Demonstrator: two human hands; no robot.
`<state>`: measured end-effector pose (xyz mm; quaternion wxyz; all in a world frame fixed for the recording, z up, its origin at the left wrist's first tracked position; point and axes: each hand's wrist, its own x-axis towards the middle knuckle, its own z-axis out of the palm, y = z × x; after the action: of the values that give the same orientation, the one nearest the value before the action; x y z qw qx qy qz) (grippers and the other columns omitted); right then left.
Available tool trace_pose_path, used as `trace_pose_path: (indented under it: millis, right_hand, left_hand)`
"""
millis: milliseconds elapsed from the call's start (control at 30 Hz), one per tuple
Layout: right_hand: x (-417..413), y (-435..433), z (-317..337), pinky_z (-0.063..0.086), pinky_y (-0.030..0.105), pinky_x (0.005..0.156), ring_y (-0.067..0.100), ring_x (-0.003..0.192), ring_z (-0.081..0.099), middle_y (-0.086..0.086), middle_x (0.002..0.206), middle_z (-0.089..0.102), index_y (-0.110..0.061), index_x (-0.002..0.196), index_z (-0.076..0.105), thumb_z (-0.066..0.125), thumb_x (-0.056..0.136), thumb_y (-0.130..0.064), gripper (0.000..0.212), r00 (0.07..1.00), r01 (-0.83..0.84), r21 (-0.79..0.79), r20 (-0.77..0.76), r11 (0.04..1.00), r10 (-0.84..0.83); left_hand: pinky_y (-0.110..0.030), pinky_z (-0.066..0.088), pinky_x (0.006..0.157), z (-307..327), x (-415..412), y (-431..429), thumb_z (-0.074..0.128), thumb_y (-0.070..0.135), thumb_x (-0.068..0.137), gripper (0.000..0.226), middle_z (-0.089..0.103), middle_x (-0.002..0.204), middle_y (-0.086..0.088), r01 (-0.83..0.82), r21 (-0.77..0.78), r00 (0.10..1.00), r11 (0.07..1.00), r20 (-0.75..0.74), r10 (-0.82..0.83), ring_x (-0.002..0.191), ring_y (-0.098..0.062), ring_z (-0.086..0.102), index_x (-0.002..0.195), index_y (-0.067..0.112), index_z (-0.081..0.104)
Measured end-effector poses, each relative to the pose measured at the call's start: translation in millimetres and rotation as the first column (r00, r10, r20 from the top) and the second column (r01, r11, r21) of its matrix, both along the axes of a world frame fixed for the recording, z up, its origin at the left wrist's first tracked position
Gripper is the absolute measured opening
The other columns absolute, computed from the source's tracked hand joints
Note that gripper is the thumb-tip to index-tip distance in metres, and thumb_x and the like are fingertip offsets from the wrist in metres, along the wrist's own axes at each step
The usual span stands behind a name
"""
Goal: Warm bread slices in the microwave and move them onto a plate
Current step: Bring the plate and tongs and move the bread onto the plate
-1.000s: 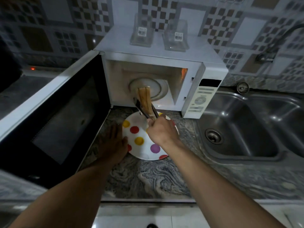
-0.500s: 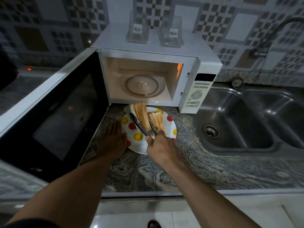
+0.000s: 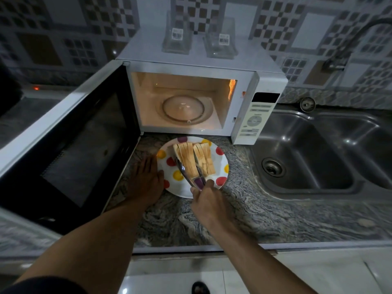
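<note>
Your right hand (image 3: 209, 201) curls its fingers round the tongs (image 3: 186, 177), whose arms straddle the left bread slice (image 3: 186, 159) on the spotted plate (image 3: 182, 193); loosen gently so it lies flat beside the other slice (image 3: 204, 159). Your left hand (image 3: 146, 179), fingers straight, steadies the rim on the mottled counter (image 3: 244, 209). Beyond, the microwave (image 3: 244, 85) stands open, sink (image 3: 307, 166) right

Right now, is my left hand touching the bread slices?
Apart. The head view shows the left hand flat on the counter beside the plate, bare plate between it and the bread slices.
</note>
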<state>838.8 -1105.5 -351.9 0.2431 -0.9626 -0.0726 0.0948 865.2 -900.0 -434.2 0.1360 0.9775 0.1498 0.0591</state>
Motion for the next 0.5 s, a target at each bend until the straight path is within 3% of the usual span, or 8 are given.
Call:
trace_pose_path:
  millis: [233,433,500]
  right_hand:
    - [-4,4,-8,0.055,0.039,0.072,0.033,0.096,0.066,0.014,0.11,0.066,-0.008,0.124,0.043,0.046,0.101,-0.045,0.043,0.999,0.041,0.026,-0.001,0.999,-0.041]
    - [-10,3,-6,0.046,0.033,0.067,0.033,0.1,0.065,0.015,0.114,0.065,-0.007,0.132,0.041,0.046,0.102,-0.044,0.048,0.999,0.027,0.033,0.016,0.999,-0.028]
    - [-12,1,-5,0.047,0.033,0.065,0.032,0.096,0.066,0.014,0.112,0.065,-0.008,0.13,0.04,0.045,0.102,-0.045,0.046,0.999,0.015,0.033,0.033,0.999,-0.016]
  left_hand:
    - [-0.042,0.009,0.122,-3,2,1,0.003,0.046,0.088,0.079,0.025,0.161,-0.012,-0.013,0.005,1.0,1.0,-0.012,0.013,0.15,-0.026,0.02,0.155,0.007,0.021]
    - [-0.04,0.006,0.123,-5,6,2,0.017,0.039,0.102,0.061,0.016,0.164,-0.007,-0.038,-0.036,0.998,0.999,-0.048,0.036,0.151,-0.023,0.012,0.157,0.013,0.012]
    - [-0.04,0.006,0.123,-2,6,1,0.011,0.042,0.098,0.066,0.017,0.164,-0.007,-0.043,-0.026,0.997,0.999,-0.057,0.042,0.151,-0.023,0.012,0.157,0.014,0.013]
